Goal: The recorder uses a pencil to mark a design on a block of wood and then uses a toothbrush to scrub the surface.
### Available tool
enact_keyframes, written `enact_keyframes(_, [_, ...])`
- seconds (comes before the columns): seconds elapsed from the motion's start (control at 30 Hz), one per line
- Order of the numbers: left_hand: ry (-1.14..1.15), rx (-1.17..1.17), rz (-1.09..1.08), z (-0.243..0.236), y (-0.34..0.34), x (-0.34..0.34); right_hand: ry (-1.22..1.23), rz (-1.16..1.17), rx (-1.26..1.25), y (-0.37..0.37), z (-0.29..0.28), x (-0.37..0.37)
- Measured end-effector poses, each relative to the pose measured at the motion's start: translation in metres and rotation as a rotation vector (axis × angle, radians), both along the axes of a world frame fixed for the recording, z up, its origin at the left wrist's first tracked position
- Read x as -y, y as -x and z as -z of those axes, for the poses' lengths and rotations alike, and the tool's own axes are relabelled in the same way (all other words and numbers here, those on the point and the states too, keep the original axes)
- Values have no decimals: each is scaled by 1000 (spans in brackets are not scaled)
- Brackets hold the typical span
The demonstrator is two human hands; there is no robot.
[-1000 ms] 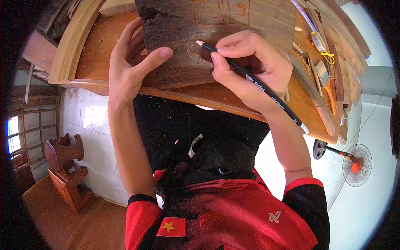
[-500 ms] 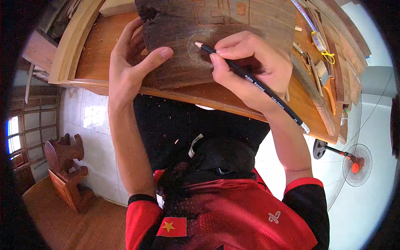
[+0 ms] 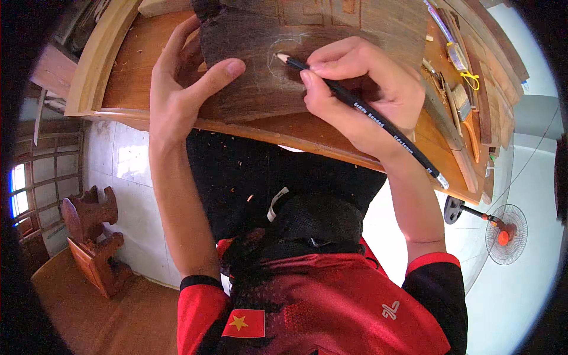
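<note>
A dark wooden board [image 3: 248, 100] lies at the near edge of the workbench, with carved straight grooves along its far part. Pale curved lines [image 3: 288, 40] are drawn on its surface. My right hand [image 3: 370, 89] is closed round a black pencil [image 3: 378, 121], whose light tip meets the board beside these lines. The pencil's far end slants back over my wrist. At the board's left edge rests my left hand [image 3: 186, 89], thumb stretched across the surface and fingers apart, some of them hidden behind the edge.
On the right of the workbench [image 3: 133, 77] lie a tape measure [image 3: 455, 56], a paintbrush [image 3: 460, 103] and several wooden strips [image 3: 488, 65]. A pale wooden rail [image 3: 94, 77] borders the left side. A fan [image 3: 506, 235] stands at the right, carved wooden furniture [image 3: 94, 254] at the left.
My right hand and the pencil have shifted slightly right, the tip staying near the drawn lines. The board appears a little higher in view, and my left hand slightly further left.
</note>
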State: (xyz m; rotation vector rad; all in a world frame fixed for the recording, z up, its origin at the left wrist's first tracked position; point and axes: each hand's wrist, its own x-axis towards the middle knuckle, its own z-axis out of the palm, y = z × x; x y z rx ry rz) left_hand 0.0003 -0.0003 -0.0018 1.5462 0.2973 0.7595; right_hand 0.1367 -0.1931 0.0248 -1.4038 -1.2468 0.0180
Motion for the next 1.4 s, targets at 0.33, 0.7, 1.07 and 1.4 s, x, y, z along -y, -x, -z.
enact_keyframes(0.33, [3, -74, -74, 15, 4, -12, 28, -53, -39, 0, -3, 2])
enact_keyframes(0.7, [0, -106, -80, 9, 4, -9, 98, -79, 43, -4, -5, 7])
enact_keyframes(1.07, [-30, -46, 5, -1, 0, 0, 71, -33, 43, -3, -1, 7])
enact_keyframes(1.4, [-18, -65, -34, -1, 0, 0, 8, -1, 21, -3, 3, 4])
